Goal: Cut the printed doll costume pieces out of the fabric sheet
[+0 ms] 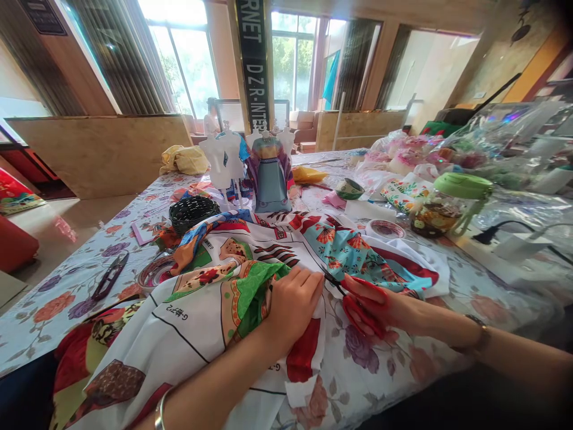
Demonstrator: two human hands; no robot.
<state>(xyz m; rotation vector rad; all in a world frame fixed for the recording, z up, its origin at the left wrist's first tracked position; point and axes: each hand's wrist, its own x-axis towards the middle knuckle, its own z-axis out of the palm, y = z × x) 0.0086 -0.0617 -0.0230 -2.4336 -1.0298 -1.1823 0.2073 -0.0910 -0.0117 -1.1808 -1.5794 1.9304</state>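
Observation:
A large printed cloth (179, 346) with pattern outlines and coloured motifs spreads over the table and down its front edge. My left hand (295, 295) is closed on the bunched cloth at the middle, its fingertips partly hidden. In my right hand (380, 298) are scissors (364, 313) with red handles, the fingers in the loops. The dark blades point left and touch the cloth's edge just beside my left hand. A blue floral part of the print (358, 251) lies beyond the blades. A small white scrap (299, 391) rests near the front edge.
Thread snips (110, 276), a tape roll (154, 272) and a black basket (193, 214) lie to the left. White dress forms (224, 164) and a dressed figure (271, 179) stand behind. At right are a green-lidded jar (443, 206), another tape roll (385, 229) and plastic-wrapped goods (505, 143).

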